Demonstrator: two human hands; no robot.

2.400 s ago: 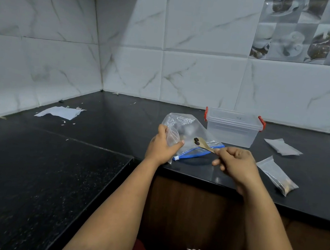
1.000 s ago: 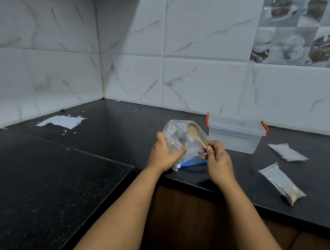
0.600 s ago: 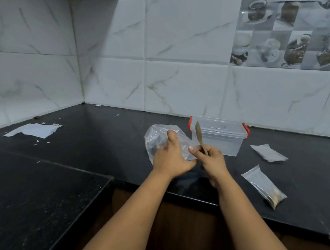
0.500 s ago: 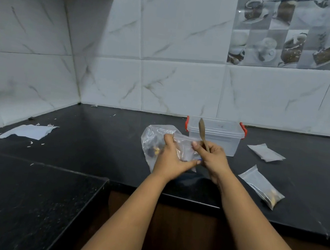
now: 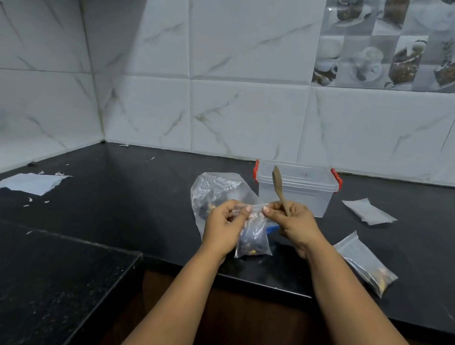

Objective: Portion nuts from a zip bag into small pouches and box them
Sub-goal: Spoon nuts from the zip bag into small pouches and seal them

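The spoon is out of the zip bag now, upright in our right hand, and we've lifted a small pouch above the table. Both grips pinch its top edge, left hand opposite. Nuts sit dark at the bottom; a slipped pinch could spill them.

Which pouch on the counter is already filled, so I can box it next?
Start at the clear box with red latches by the wall. Right of it lies a flat empty pouch; nearer the counter's front edge lies the filled pouch. Unlike the empty pouch, it has nuts bunched at its near end.
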